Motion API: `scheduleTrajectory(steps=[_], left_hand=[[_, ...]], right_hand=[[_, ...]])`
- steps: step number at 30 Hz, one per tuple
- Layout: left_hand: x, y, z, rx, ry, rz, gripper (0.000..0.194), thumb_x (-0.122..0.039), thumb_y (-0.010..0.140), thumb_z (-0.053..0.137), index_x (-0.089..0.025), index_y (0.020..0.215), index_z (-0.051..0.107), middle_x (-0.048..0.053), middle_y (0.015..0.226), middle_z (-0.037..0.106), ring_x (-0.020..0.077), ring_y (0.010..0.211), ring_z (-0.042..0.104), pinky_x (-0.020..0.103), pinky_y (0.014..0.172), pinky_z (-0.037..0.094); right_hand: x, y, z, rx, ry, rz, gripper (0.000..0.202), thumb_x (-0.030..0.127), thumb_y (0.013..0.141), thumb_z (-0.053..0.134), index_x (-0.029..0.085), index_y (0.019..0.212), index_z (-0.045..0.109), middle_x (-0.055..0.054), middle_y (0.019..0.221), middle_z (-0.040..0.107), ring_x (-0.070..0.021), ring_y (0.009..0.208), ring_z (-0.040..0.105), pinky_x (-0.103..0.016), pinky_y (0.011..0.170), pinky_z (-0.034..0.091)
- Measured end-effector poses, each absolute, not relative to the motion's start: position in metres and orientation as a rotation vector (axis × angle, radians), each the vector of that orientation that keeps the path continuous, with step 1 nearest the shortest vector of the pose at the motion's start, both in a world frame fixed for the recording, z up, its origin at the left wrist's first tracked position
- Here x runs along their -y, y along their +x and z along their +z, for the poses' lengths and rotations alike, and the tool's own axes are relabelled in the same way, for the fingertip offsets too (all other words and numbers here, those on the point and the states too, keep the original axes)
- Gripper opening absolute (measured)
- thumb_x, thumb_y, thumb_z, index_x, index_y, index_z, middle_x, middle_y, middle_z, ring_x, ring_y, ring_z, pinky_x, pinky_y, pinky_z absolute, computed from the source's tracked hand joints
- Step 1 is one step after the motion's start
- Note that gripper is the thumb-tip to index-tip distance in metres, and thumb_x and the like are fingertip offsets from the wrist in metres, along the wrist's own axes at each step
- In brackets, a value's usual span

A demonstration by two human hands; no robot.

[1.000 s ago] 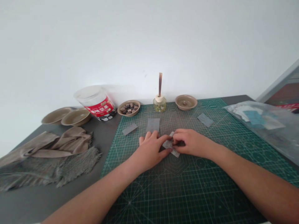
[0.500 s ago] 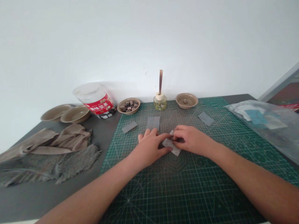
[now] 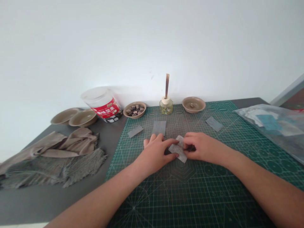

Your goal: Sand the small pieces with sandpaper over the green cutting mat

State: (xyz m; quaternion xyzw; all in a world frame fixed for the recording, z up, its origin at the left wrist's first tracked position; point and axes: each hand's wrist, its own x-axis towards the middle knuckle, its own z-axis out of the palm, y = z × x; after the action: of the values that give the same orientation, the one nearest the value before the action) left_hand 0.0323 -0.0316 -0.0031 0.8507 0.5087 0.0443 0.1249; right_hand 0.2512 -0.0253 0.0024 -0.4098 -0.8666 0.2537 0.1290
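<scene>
Steadying the small grey piece (image 3: pixel 178 151), apparently the step in hand, occupied both hands in front of the diffuser bottle (image 3: pixel 166 106), slightly right of it. Left hand (image 3: pixel 154 154) half open, thumb and forefinger tips apart on the piece; right hand (image 3: pixel 201 146) curled at its right side, grip hidden, couldn't tell. Next move seemed to call for light, even left-hand pressure.

On the red label (image 3: pixel 108 109) of the clear jar (image 3: pixel 96 95) you can read white characters, 味坚果, while the one before them is too blurred.
</scene>
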Motion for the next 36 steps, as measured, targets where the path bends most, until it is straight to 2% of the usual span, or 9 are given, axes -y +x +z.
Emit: scheduleTrajectory(steps=[3,12,18,21,23,29,34,36], left_hand=[[0.032,0.032,-0.002,-1.477,2.488,0.132,0.045,-0.06,0.088,0.058,-0.046,0.13,0.059,0.006,0.106,0.055,0.0313,0.106,0.047,0.045,0.086,0.038],[0.033,0.031,-0.002,-1.487,2.466,0.14,0.049,-0.062,0.086,0.06,-0.048,0.133,0.057,0.006,0.107,0.055,0.0322,0.106,0.048,0.048,0.088,0.039],[0.032,0.03,-0.004,-1.484,2.481,0.168,0.045,-0.061,0.086,0.059,-0.047,0.13,0.059,0.007,0.107,0.054,0.0324,0.106,0.047,0.048,0.087,0.039],[0.032,0.03,-0.003,-1.494,2.455,0.154,0.046,-0.061,0.085,0.061,-0.046,0.129,0.06,0.007,0.107,0.054,0.0323,0.106,0.047,0.048,0.088,0.039],[0.032,0.03,-0.003,-1.491,2.435,0.151,0.048,-0.062,0.085,0.06,-0.047,0.13,0.059,0.007,0.106,0.054,0.0324,0.106,0.047,0.049,0.088,0.039],[0.032,0.029,-0.004,-1.476,2.466,0.165,0.047,-0.06,0.086,0.059,-0.047,0.131,0.058,0.006,0.107,0.055,0.0331,0.106,0.048,0.05,0.086,0.039],[0.032,0.028,-0.004,-1.472,2.455,0.185,0.049,-0.062,0.085,0.059,-0.047,0.131,0.058,0.007,0.108,0.055,0.0331,0.107,0.048,0.05,0.087,0.039],[0.032,0.028,-0.005,-1.464,2.459,0.195,0.048,-0.063,0.085,0.059,-0.047,0.13,0.058,0.006,0.108,0.055,0.0337,0.107,0.049,0.051,0.086,0.039]], right_hand=[[0.027,0.247,0.001,2.508,-1.194,0.652,0.005,0.021,0.087,0.064,0.018,0.084,0.066,-0.003,0.088,0.06,-0.016,0.078,0.056,-0.028,0.071,0.039],[0.022,0.259,0.002,2.503,-1.248,0.7,0.009,0.024,0.085,0.068,0.019,0.078,0.065,-0.001,0.082,0.06,-0.0149,0.073,0.056,-0.027,0.066,0.039],[0.026,0.244,0.0,2.441,-1.244,0.66,0.004,0.018,0.085,0.066,0.018,0.081,0.064,-0.002,0.087,0.061,-0.0153,0.079,0.058,-0.027,0.07,0.04],[0.026,0.246,0.001,2.515,-1.172,0.753,0.006,0.017,0.081,0.069,0.019,0.078,0.064,-0.001,0.086,0.06,-0.0139,0.074,0.057,-0.026,0.066,0.039],[0.024,0.252,0.001,2.563,-1.166,0.813,0.007,0.019,0.08,0.07,0.019,0.076,0.065,0.0,0.085,0.06,-0.0132,0.071,0.057,-0.026,0.064,0.039],[0.02,0.254,0.001,2.558,-1.166,0.65,0.006,0.02,0.085,0.065,0.019,0.079,0.067,-0.002,0.087,0.061,-0.0155,0.078,0.057,-0.028,0.069,0.04],[0.019,0.255,0.0,2.582,-1.176,0.727,0.007,0.024,0.085,0.068,0.02,0.079,0.069,-0.001,0.085,0.063,-0.0142,0.072,0.058,-0.027,0.066,0.041],[0.019,0.255,-0.002,2.576,-1.128,0.737,0.008,0.025,0.087,0.067,0.021,0.081,0.07,-0.002,0.09,0.065,-0.0151,0.077,0.061,-0.028,0.07,0.043]])
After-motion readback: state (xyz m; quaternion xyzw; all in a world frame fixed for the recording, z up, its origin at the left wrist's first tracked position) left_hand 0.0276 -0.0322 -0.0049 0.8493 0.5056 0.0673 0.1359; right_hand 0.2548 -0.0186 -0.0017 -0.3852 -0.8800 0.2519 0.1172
